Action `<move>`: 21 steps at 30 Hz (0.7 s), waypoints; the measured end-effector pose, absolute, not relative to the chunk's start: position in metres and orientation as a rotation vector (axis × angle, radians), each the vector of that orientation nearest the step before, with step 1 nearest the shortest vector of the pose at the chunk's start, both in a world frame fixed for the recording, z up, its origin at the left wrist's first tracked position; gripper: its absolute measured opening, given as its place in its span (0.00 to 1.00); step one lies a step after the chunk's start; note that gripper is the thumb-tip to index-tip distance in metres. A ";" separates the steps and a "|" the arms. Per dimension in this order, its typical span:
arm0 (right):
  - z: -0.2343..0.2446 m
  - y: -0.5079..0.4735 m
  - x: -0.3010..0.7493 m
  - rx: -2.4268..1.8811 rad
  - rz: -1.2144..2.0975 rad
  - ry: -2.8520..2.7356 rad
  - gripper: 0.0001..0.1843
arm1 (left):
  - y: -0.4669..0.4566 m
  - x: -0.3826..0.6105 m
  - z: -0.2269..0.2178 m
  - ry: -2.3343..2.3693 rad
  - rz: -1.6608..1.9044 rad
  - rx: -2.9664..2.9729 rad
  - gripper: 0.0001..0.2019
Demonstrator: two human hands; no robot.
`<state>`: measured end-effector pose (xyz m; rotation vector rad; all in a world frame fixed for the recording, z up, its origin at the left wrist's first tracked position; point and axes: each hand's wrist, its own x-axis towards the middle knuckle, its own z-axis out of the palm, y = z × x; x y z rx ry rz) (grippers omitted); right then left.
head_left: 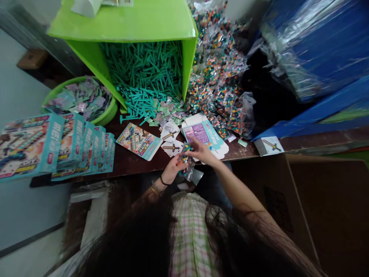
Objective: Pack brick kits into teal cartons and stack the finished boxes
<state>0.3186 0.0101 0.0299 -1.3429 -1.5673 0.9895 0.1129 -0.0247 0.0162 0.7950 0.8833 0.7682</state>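
Observation:
Between my two hands, at the table's front edge, is a clear plastic bag of small coloured beads (189, 163). My left hand (172, 168) has its fingers closed on the bag's left side. From above and to the right, my right hand (201, 151) grips the top of the same bag. A small pale packet (197, 176) hangs just below it. Right behind my hands lies a flattened purple and teal box (211, 134). Two white cards with a sword picture (172, 147) lie left of my fingers, and a printed teal box (138, 141) is farther left.
A green bin (188, 57) on its side spills teal sticks (141, 100) and small packets (168, 111). Bead bags (219, 77) pile up to its right. A green basin (113, 111) holds more packets. Printed boxes (29, 146) stand at left; a white card stack (269, 146) sits right.

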 end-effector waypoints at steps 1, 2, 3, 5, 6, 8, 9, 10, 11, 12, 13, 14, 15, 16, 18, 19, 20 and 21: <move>0.024 0.003 0.299 -1.305 1.098 -1.535 0.33 | -0.026 0.112 0.018 0.908 0.758 0.846 0.27; 0.019 -0.003 0.284 -1.293 1.152 -1.482 0.30 | -0.027 0.110 0.019 0.937 0.746 0.906 0.25; 0.014 -0.008 0.275 -1.292 1.170 -1.419 0.28 | -0.027 0.108 0.020 0.963 0.724 0.968 0.22; 0.007 -0.011 0.272 -1.293 1.172 -1.315 0.27 | -0.027 0.103 0.020 0.984 0.626 1.053 0.17; 0.004 -0.010 0.279 -1.304 1.155 -1.290 0.26 | -0.026 0.101 0.020 0.977 0.564 1.060 0.17; -0.001 -0.007 0.308 -1.418 1.005 -1.266 0.22 | -0.027 0.098 0.017 0.952 0.473 1.008 0.18; -0.004 -0.006 0.330 -1.546 0.858 -1.257 0.20 | -0.028 0.097 0.015 0.940 0.462 0.971 0.19; -0.006 -0.006 0.355 -1.703 0.679 -1.233 0.19 | -0.030 0.097 0.012 0.931 0.476 0.937 0.20; -0.008 -0.007 0.382 -1.862 0.494 -1.197 0.19 | -0.032 0.097 0.009 0.925 0.506 0.905 0.21; -0.011 -0.010 0.408 -2.019 0.340 -1.155 0.20 | -0.033 0.098 0.005 0.921 0.540 0.868 0.22; -0.014 -0.015 0.432 -2.099 0.269 -1.132 0.20 | -0.035 0.100 0.001 0.917 0.573 0.823 0.23; -0.018 -0.022 0.450 -2.151 0.234 -1.130 0.21 | -0.036 0.101 -0.002 0.912 0.604 0.772 0.23; -0.023 -0.031 0.463 -2.172 0.240 -1.147 0.21 | -0.037 0.103 -0.005 0.909 0.638 0.716 0.24; -0.030 -0.041 0.469 -2.178 0.260 -1.177 0.22 | -0.037 0.105 -0.008 0.908 0.675 0.661 0.24; -0.048 -0.062 0.468 -2.210 0.250 -1.254 0.25 | -0.034 0.108 -0.013 0.919 0.744 0.575 0.23; -0.058 -0.073 0.464 -2.228 0.219 -1.298 0.26 | -0.032 0.108 -0.016 0.930 0.771 0.545 0.23; -0.068 -0.084 0.460 -2.239 0.173 -1.347 0.28 | -0.030 0.109 -0.018 0.940 0.790 0.521 0.23; -0.077 -0.092 0.456 -2.241 0.117 -1.398 0.29 | -0.028 0.109 -0.020 0.947 0.798 0.500 0.23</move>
